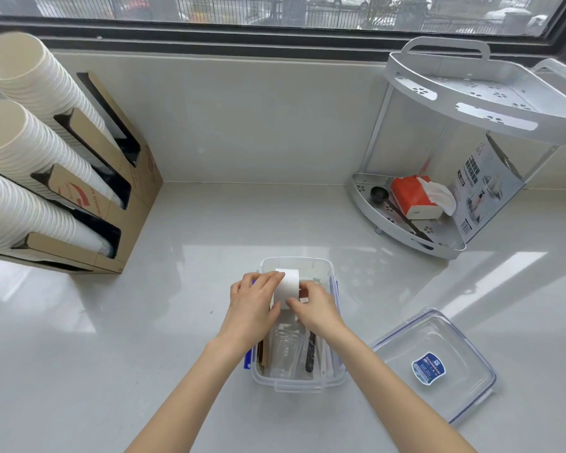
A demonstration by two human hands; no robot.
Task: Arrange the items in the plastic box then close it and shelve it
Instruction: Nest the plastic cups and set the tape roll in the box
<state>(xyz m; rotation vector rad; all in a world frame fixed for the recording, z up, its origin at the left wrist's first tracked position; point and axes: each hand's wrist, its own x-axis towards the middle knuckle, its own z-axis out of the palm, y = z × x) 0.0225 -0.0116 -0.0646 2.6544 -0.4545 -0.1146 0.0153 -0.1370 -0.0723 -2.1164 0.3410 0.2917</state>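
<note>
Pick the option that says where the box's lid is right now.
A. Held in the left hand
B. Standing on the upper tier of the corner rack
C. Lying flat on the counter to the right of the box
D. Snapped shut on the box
C: the clear lid with the blue sticker lies flat on the counter, right of the open plastic box, while both hands hold a white roll over the box.
</note>
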